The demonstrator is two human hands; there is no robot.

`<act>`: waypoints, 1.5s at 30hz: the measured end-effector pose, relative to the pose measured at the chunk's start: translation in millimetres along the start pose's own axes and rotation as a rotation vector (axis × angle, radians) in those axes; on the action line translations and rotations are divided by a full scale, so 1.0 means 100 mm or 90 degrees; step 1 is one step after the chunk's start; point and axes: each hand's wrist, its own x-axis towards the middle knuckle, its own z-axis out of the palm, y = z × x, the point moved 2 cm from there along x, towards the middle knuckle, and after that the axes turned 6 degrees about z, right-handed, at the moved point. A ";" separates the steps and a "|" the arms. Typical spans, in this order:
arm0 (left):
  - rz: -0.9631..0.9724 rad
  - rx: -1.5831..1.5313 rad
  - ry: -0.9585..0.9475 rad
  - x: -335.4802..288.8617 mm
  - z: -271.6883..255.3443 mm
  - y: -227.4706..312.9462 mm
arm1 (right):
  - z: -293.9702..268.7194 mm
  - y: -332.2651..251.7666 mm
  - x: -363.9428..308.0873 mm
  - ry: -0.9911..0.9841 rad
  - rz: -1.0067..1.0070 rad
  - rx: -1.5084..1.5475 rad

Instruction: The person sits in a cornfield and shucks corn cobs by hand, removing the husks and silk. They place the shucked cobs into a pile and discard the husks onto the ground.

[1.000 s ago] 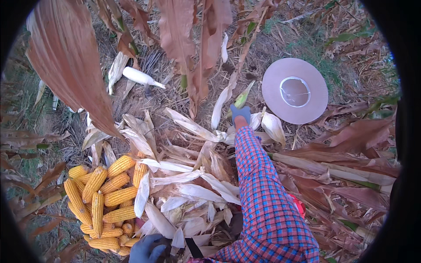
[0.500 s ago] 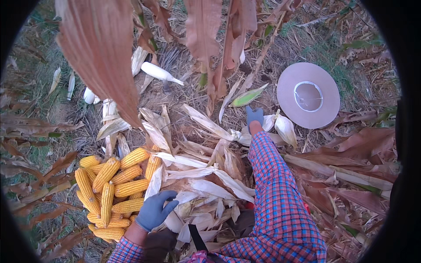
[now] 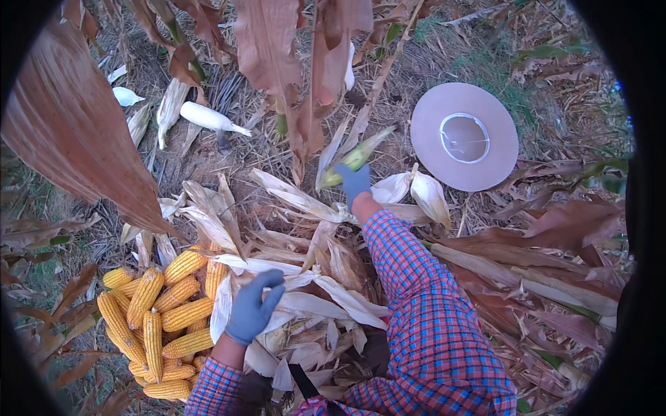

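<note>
With the arm stretched out ahead, my gloved right hand (image 3: 354,182) closes on a green-husked ear of corn (image 3: 357,156) lying tilted over the dry litter. The fingers are partly hidden behind the back of the glove. My gloved left hand (image 3: 254,307) hovers above the husks, empty, thumb and fingers apart. To its left lies a heap of bare yellow corn cobs (image 3: 159,326). Loose pale husks (image 3: 305,305) cover the ground between my arms. Two unpeeled pale ears lie just right of my right hand, one of them a plump whitish ear (image 3: 430,197).
A wide-brimmed hat (image 3: 424,139) lies upturned at the far right. Tall dry corn leaves (image 3: 76,132) hang down close at the upper left and top middle. A white bottle-shaped thing (image 3: 208,116) lies farther off. Dry stalks (image 3: 527,277) are spread along the right.
My right hand has taken hold of the green-husked ear, which has shifted and tilted more steeply. My left hand has lifted slightly. The whole view has moved a little.
</note>
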 end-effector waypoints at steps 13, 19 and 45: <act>-0.267 0.190 0.024 0.28 0.09 -0.89 | 0.21 -0.61 -0.43 -0.296 -0.210 -0.913; -0.402 0.343 -0.142 0.11 0.25 -1.35 | -1.21 -1.01 0.84 0.484 0.032 -0.479; -0.438 0.363 -0.211 0.22 0.33 -1.48 | -1.72 -1.26 1.09 0.521 -0.207 0.266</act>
